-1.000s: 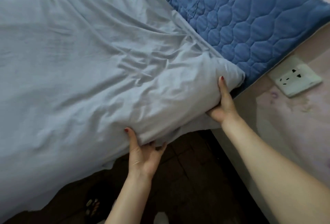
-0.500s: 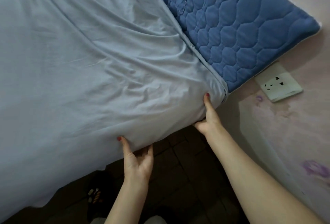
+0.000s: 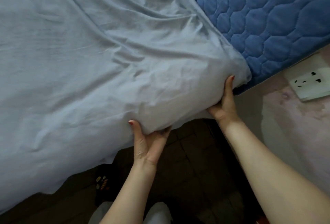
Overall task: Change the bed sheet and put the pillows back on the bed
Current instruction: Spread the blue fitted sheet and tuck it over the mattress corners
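— Firstly, the fingers: what do they grasp?

— Left hand (image 3: 150,145): thumb lies up on the face of the pale blue bed sheet (image 3: 85,66), the other fingers (image 3: 165,132) curl under its hanging edge, so the cloth is pinched between them. Right hand (image 3: 224,106): thumb runs up the sheeted corner, remaining fingers go underneath and are hidden; it grips the sheet at that corner. Nails on both thumbs are red.

— Position of the sheet?

— Spread over most of the bed, creased, with folds running toward the corner held by the two hands. Its lower edge hangs loose over the dark floor (image 3: 196,161). To the upper right its border lies diagonally across the blue quilted mattress pad (image 3: 267,18), which is uncovered beyond that line.

— Surroundings?

— Pinkish wall (image 3: 294,134) at right, touching the bed's end, carrying a white wall socket (image 3: 309,85) just beside the pad's corner. Both forearms are bare. Grey trouser legs (image 3: 157,213) show at the bottom edge. Small patterned object on the floor at lower left, too dark to identify.
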